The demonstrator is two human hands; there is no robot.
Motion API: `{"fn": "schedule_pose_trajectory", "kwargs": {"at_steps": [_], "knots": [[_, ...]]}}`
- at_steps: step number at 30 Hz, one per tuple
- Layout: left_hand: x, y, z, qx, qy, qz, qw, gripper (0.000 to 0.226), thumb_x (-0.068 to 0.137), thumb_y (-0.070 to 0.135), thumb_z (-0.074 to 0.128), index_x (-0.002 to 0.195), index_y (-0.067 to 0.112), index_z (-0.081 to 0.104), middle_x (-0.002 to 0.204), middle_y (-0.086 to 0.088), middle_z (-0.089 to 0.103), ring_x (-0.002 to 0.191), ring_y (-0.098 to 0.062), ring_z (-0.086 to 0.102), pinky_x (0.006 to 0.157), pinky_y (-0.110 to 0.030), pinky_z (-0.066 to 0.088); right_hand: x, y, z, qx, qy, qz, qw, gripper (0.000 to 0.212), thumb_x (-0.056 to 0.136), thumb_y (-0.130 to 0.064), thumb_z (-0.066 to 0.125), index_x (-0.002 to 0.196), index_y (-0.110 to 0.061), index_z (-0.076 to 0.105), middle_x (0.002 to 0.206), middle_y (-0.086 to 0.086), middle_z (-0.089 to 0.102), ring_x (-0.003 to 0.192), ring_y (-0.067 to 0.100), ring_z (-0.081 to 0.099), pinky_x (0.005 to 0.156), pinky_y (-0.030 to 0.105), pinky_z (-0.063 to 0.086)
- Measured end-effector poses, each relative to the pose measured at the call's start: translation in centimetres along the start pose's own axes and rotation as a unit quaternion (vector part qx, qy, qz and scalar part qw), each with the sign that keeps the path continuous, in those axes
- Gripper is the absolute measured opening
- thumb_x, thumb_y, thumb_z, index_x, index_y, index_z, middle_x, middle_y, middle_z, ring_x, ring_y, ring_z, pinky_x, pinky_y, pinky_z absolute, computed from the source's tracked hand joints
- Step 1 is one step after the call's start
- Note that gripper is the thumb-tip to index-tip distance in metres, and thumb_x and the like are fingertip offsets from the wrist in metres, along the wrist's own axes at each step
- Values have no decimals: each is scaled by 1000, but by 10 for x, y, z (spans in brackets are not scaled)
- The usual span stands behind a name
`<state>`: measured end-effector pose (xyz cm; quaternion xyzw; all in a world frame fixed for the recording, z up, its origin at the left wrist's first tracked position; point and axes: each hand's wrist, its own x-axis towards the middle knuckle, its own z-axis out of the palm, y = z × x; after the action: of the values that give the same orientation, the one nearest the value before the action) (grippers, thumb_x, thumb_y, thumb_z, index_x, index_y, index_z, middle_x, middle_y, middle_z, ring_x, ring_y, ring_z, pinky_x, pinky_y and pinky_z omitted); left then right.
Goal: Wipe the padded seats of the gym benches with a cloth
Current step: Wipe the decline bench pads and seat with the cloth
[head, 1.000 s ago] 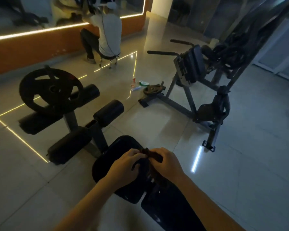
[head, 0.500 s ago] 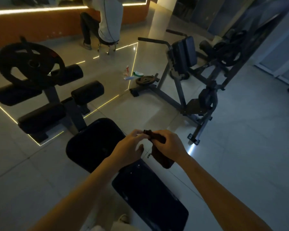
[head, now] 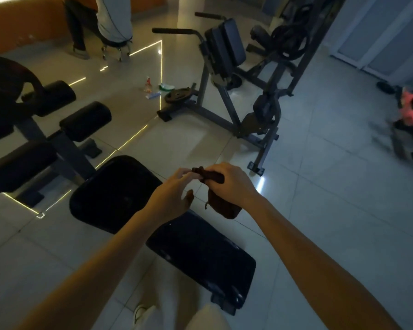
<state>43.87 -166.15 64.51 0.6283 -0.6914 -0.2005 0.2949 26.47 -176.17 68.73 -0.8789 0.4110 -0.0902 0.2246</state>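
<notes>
The right hand (head: 229,184) has its grip clamped on a dark brown cloth (head: 224,207). The fingers curl over the bunched top and the rest hangs below the palm. The left hand (head: 174,194) reaches in from the other side. Its fingertips (head: 185,173) meet the upper end of the cloth, and the thumb is spread apart underneath. It cannot be told whether this grip holds the cloth or only touches it.

The cloth is held in the air, above the right edge of the bench where the seat pad (head: 115,194) meets the longer back pad (head: 200,256), and it touches neither pad. Both pads are black and glossy.

Past the far-left corner of the seat pad stand the padded leg rollers (head: 85,121) on their post. To the right of the bench the tiled floor (head: 320,210) lies open up to the frame of another machine (head: 224,44). By that machine's foot, a weight plate (head: 178,96) and a small bottle (head: 149,85) sit on the floor. Another person (head: 112,20) sits on a stool at the far edge of the room.
</notes>
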Motion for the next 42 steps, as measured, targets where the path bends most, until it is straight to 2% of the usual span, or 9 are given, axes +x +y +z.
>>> {"fn": "schedule_pose_trajectory", "kwargs": {"at_steps": [4, 11, 17, 21, 24, 28, 32, 37, 42], "knots": [[10, 19, 19, 10, -9, -16, 1000, 45, 90, 9, 62, 133, 21, 54, 138, 1, 46, 96, -7, 53, 69, -6, 38, -11, 23, -10, -5, -27, -6, 1000, 26, 94, -34, 62, 117, -24, 67, 98, -2, 65, 87, 15, 59, 81, 33, 51], [27, 70, 74, 17, 15, -38, 999, 45, 91, 9, 60, 133, 26, 54, 139, 4, 46, 104, -12, 58, 81, -12, 46, -34, 90, -42, 7, -59, -69, 996, 21, 95, -29, 62, 113, -21, 68, 92, -6, 63, 81, 12, 59, 75, 23, 48], [31, 135, 136, 27, 87, -99, 991, 45, 90, 8, 61, 133, 20, 55, 136, 3, 48, 96, -2, 49, 77, -1, 35, -53, 152, -68, 20, -82, -163, 983, 26, 93, -30, 66, 115, -17, 69, 96, 2, 68, 83, 17, 63, 74, 26, 53], [11, 168, 167, 20, 145, -151, 978, 43, 88, 13, 59, 129, 26, 56, 134, 7, 48, 112, -11, 55, 91, -17, 46, -73, 168, -75, 8, -126, -218, 968, 21, 94, -32, 62, 111, -22, 68, 90, -3, 63, 78, 12, 57, 65, 16, 37], [-5, 188, 180, 20, 177, -175, 968, 42, 90, 21, 51, 130, 34, 52, 136, 13, 45, 104, -12, 60, 90, -32, 52, -84, 173, -76, 26, -134, -245, 960, 20, 93, -32, 62, 111, -25, 67, 90, -8, 61, 79, 7, 55, 66, 15, 37], [-21, 203, 198, 30, 208, -183, 960, 45, 90, 13, 54, 130, 34, 51, 137, 12, 45, 112, -12, 56, 86, -22, 48, -100, 176, -70, 20, -121, -253, 960, 24, 94, -32, 60, 116, -26, 67, 97, -6, 63, 84, 10, 59, 70, 19, 45], [-33, 209, 217, 29, 209, -189, 959, 50, 90, 13, 48, 132, 40, 45, 136, 11, 45, 114, -12, 55, 89, -35, 53, -113, 183, -55, 30, -124, -247, 961, 22, 95, -26, 57, 114, -27, 69, 96, -2, 64, 88, 14, 58, 74, 28, 49], [-41, 213, 245, 35, 206, -211, 955, 50, 92, 14, 46, 134, 42, 44, 139, 17, 38, 114, -4, 53, 93, -27, 51, -119, 200, -49, 37, -165, -237, 957, 26, 94, -25, 58, 119, -28, 68, 102, -4, 59, 93, 11, 56, 75, 14, 41], [-33, 207, 272, 42, 237, -268, 933, 46, 90, 17, 43, 132, 35, 50, 139, 18, 39, 110, -1, 53, 91, -18, 50, -99, 216, -37, 34, -209, -286, 935, 28, 94, -26, 59, 121, -29, 67, 100, -14, 54, 98, 9, 56, 82, 17, 43]]}}
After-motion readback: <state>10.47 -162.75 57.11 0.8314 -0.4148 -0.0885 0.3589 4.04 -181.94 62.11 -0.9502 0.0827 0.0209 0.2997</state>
